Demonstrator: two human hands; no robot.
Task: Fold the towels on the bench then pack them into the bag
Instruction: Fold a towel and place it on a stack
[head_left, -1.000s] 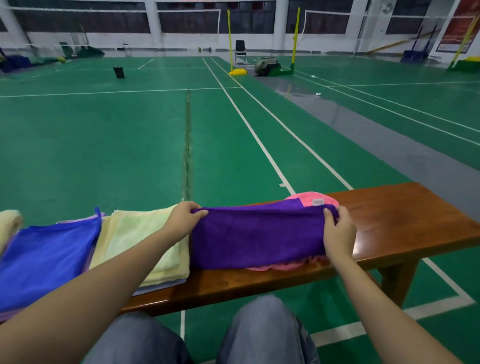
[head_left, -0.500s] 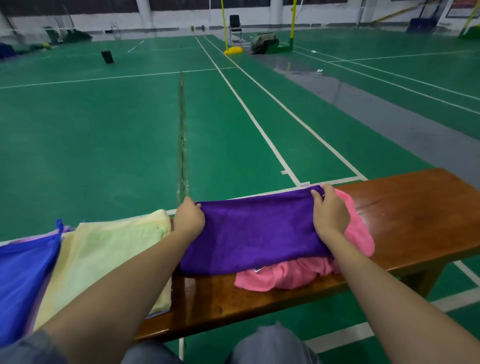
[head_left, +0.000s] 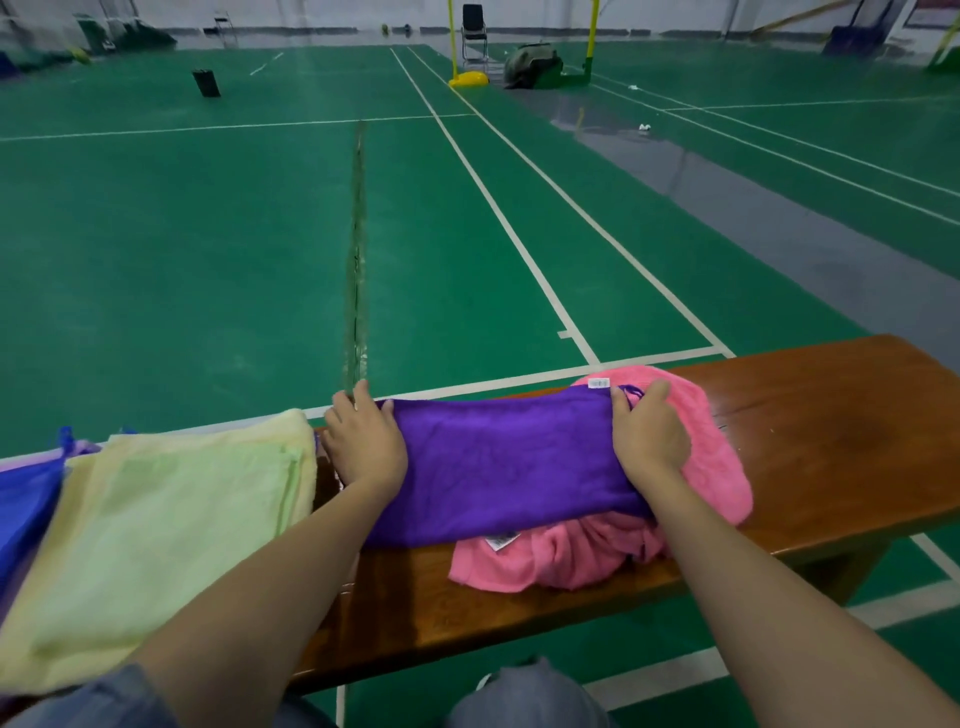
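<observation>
A purple towel (head_left: 504, 462) lies folded along the wooden bench (head_left: 831, 441), draped over a crumpled pink towel (head_left: 717, 457). My left hand (head_left: 366, 441) holds the towel's far left corner, thumb on top and fingers beyond the edge. At the far right corner, my right hand (head_left: 649, 431) grips it with curled fingers. A stack of pale green and yellow towels (head_left: 156, 519) sits folded on the bench to the left. A blue fabric piece (head_left: 26, 509) shows at the left edge; I cannot tell whether it is the bag.
The bench's right end is bare wood. Beyond the bench stretches a green court floor with white lines. My knees (head_left: 519, 696) are below the bench's near edge. A chair (head_left: 474, 26), a bag (head_left: 532, 65) and net posts stand far off.
Both hands have moved toward the bench's far edge with the purple towel's upper edge. The towel now lies flatter over the pink one, and more of the pink towel shows.
</observation>
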